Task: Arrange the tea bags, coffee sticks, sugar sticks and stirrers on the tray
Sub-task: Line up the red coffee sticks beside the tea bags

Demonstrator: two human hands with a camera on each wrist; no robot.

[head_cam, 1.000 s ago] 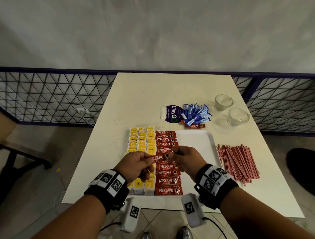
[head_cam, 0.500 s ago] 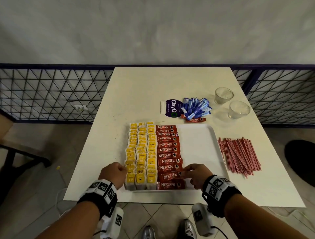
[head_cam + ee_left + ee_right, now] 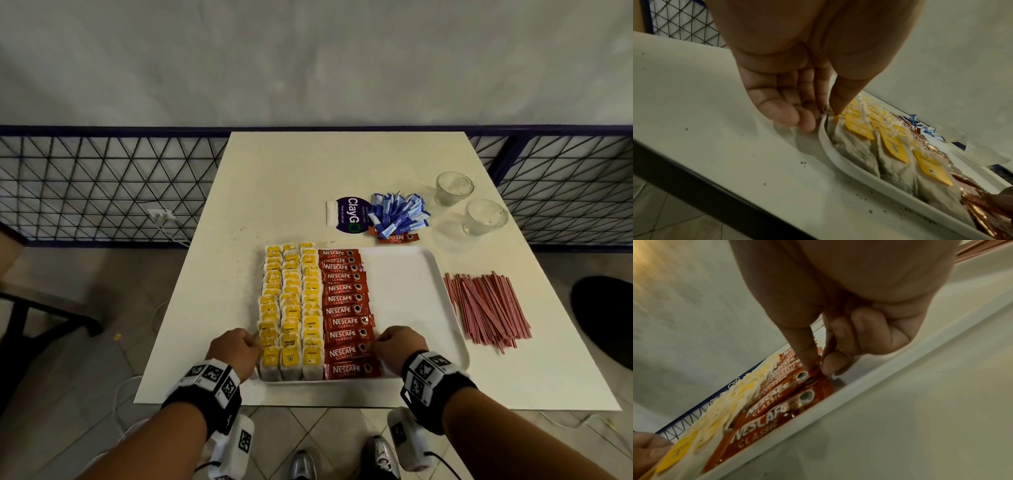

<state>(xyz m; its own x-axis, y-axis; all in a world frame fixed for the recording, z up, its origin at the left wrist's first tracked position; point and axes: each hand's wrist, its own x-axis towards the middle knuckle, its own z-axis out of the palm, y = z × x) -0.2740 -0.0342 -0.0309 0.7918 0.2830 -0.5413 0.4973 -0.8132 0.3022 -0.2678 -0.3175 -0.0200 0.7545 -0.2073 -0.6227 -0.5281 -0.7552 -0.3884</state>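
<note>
Glasses (image 3: 471, 205) beyond tray (image 3: 411, 274) — apart.

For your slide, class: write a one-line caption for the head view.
Both hands steady tea bags and Nescafe sticks filling the white tray's left half.

In the head view we see soft, even light and a sharp picture, but the wide lens bends the railing (image 3: 102, 185) and the table (image 3: 308, 164) edges near the borders. The two glasses (image 3: 469, 202) give weak reflections. In both wrist views the light is dimmer and yellowish, with some grain. There the left hand (image 3: 797, 68) and the right hand (image 3: 849, 296) are large, dark and blurred, and the far background is smeared.
</note>
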